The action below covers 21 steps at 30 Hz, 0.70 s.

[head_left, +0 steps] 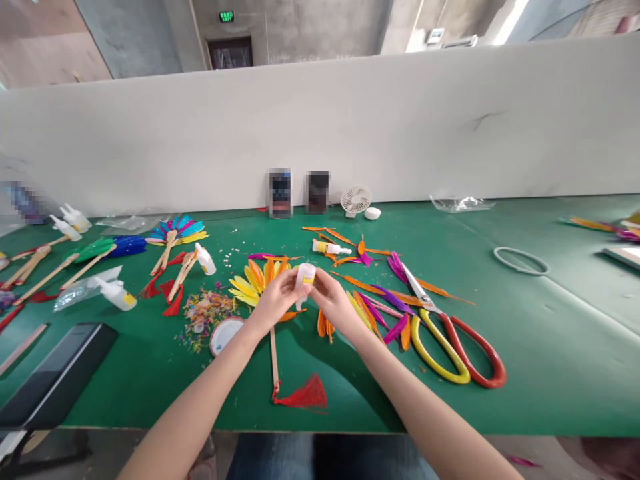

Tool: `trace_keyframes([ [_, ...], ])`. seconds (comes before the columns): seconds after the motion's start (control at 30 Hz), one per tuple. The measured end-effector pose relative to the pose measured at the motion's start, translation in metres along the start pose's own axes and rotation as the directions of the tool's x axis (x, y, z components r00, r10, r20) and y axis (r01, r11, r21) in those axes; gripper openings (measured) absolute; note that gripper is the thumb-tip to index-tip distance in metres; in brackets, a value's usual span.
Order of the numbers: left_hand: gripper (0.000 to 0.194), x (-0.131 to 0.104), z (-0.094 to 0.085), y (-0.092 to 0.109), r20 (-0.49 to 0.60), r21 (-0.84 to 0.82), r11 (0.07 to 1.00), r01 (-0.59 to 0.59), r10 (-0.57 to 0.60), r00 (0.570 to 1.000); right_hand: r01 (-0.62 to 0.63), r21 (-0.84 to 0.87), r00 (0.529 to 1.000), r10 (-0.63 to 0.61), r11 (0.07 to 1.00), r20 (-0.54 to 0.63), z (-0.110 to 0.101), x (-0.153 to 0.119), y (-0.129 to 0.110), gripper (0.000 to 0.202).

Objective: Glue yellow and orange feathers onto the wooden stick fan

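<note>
Over the feather fan, both hands are closed round a small white glue bottle (305,273), which is tipped with its nozzle downward. My left hand (278,293) grips it from the left, thumb across its side. My right hand (327,292) presses in from the right, its fingertips partly hidden behind the bottle. Beneath them lies the fan of yellow and orange feathers (245,287), its right part covered by my hands. Its wooden handle (274,357) points toward me and ends in a red tassel (305,393).
Large scissors (453,340) lie open among loose feathers (395,327) on the right. Another glue bottle (330,247) lies behind my hands. Left are coloured scraps (205,313), a round lid (225,333), finished fans (180,230) and a black device (60,373). A small fan (356,199) stands by the partition.
</note>
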<state>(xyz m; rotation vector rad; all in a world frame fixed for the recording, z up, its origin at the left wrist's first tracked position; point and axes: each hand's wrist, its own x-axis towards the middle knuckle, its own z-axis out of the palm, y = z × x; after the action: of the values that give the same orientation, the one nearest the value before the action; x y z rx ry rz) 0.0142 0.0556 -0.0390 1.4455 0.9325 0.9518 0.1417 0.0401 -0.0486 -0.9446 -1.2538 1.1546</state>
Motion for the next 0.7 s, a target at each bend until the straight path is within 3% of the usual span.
trace_keyframes([
  [0.7,0.028,-0.0023,0.0047,-0.0072,-0.095,0.09,0.995,-0.04,0.048,0.994,-0.001,-0.071,0.997,-0.005,0.997,-0.079,0.0043,-0.0021,0.0064,0.02],
])
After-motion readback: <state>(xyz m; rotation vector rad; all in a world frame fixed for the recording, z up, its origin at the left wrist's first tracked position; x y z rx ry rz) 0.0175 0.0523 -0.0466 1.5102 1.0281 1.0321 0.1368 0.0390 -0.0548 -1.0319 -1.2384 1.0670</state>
